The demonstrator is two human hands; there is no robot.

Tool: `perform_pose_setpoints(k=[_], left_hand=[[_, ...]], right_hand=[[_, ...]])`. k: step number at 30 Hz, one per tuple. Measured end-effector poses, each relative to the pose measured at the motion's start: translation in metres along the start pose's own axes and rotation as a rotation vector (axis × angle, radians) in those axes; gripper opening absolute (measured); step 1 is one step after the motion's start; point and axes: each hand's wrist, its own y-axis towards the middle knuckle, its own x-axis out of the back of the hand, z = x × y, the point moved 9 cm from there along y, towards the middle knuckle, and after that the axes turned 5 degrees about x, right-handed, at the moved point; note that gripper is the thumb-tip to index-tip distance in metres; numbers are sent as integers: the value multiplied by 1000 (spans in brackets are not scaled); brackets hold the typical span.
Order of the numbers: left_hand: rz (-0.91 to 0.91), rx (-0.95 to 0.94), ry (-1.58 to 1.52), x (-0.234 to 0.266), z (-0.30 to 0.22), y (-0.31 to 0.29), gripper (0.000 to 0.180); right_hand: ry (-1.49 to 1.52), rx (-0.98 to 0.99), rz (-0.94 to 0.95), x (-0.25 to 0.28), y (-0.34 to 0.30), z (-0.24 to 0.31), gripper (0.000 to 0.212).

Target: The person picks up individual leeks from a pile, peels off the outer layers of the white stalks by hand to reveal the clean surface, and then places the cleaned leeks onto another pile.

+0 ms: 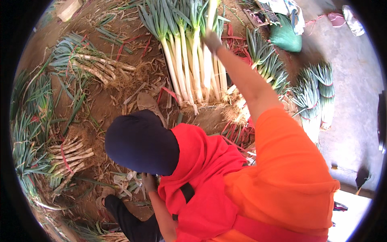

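Observation:
My right hand (213, 42) reaches to the top middle and is closed round the white stem of a large green onion (211, 18); motion smears its fingers a little. Beneath it a row of long green onions (183, 68) lies side by side, green leaves away from me, white root ends toward me. My left hand (150, 182) is low down, against a rounded dark cloth shape (141, 141) that partly covers it. Its fingers are hidden. Close by it lie pale stripped onion skins (128, 181).
Untrimmed onion bundles (98, 66) with shaggy roots lie to the left, another tied bundle (66, 155) below them. Red-tied bundles (318, 94) stand at the right by a pale floor (354, 109). A green sack (287, 34) sits at the top right. Dry leaves and red ties litter the soil.

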Motion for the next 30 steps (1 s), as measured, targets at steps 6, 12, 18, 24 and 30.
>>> perform_pose_setpoints(k=[6,12,18,24,30], left_hand=[[105,148,-68,2,43,-8,36],[182,68,272,-15,21,6,49],[182,-5,306,-18,23,0,53],[157,50,215,-12,21,0,52],[164,55,260,-12,22,0,51]], right_hand=[[-575,-349,170,7,-78,-188,52],[-629,-223,-46,26,-67,-206,34],[-498,-145,-155,46,-72,-198,30],[-380,-152,1,61,-58,-191,27],[-875,-298,219,48,-57,-179,50]])
